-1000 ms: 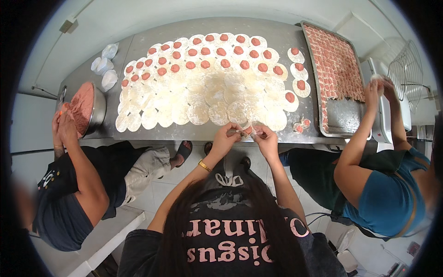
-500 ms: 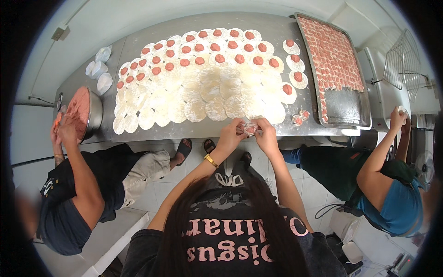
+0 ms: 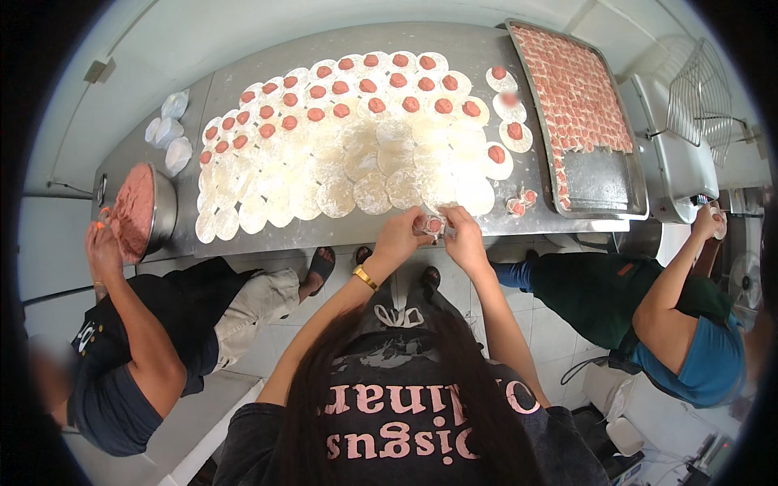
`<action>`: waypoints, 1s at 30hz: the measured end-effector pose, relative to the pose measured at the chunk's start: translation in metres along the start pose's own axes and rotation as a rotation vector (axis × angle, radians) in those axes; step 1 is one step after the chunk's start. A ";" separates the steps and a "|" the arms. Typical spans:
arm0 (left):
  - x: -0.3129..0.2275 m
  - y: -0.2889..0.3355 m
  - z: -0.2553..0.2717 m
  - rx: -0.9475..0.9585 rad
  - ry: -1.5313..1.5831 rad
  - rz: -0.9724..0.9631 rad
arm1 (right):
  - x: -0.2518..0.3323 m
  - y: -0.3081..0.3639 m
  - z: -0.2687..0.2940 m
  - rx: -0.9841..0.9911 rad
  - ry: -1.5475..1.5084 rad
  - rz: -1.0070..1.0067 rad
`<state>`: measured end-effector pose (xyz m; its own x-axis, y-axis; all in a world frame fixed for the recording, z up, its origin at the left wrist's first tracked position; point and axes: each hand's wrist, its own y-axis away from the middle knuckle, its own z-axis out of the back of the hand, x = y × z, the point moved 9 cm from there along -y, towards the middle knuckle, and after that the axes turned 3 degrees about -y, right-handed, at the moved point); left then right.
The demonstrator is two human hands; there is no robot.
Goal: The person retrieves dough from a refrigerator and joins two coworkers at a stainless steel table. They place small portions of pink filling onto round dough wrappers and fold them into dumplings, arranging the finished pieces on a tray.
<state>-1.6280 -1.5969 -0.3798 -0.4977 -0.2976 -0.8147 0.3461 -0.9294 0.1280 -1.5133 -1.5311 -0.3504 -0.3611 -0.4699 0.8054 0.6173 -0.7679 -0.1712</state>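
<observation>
Between my two hands, at the table's front edge, is a dumpling (image 3: pixel 433 225) with pink meat filling showing at its open top. My left hand (image 3: pixel 403 235) curls round it from one side. From the other side the fingers of my right hand (image 3: pixel 463 236) pinch its wrapper. Just ahead lie overlapping round floured wrappers (image 3: pixel 373 194); the far rows carry dabs of pink meat (image 3: pixel 376 105). Several single wrappers with meat (image 3: pixel 497 154) stand in a column to the right. Nearer, a few formed dumplings (image 3: pixel 520 202) rest on the steel.
A metal tray (image 3: pixel 596 212) packed with rows of dumplings stands on the right of the steel table (image 3: pixel 284 50). At the left end a steel bowl (image 3: pixel 168 202) holds pink meat, near stacks of white wrappers (image 3: pixel 178 154). Co-workers stand on either side of me.
My hands stay round the dumpling, shifting only slightly. The left co-worker's hands have moved back from the meat in the bowl. The right co-worker's hands have lowered. The whole view has shifted a little.
</observation>
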 end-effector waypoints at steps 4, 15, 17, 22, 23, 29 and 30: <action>0.000 -0.003 -0.002 0.023 0.042 -0.008 | -0.012 0.000 -0.013 0.072 -0.029 -0.132; -0.007 -0.003 0.002 -0.030 0.002 -0.071 | -0.005 0.001 -0.009 0.052 0.021 -0.085; -0.009 -0.005 0.001 -0.025 -0.018 -0.094 | -0.006 0.000 -0.013 0.068 0.010 -0.084; -0.005 -0.003 -0.003 -0.001 -0.062 -0.082 | 0.008 0.003 -0.002 -0.084 0.077 0.093; -0.009 -0.002 -0.001 -0.026 -0.068 -0.134 | 0.004 0.004 -0.005 -0.037 0.074 0.057; -0.011 0.000 0.001 -0.064 -0.110 -0.188 | 0.006 0.005 -0.006 -0.005 0.093 0.094; -0.014 0.001 0.005 -0.113 -0.099 -0.228 | 0.003 0.005 -0.004 -0.013 0.080 0.059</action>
<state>-1.6248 -1.5952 -0.3650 -0.6464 -0.1089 -0.7552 0.3000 -0.9463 -0.1203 -1.5147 -1.5384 -0.3509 -0.3793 -0.5469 0.7463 0.6298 -0.7435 -0.2247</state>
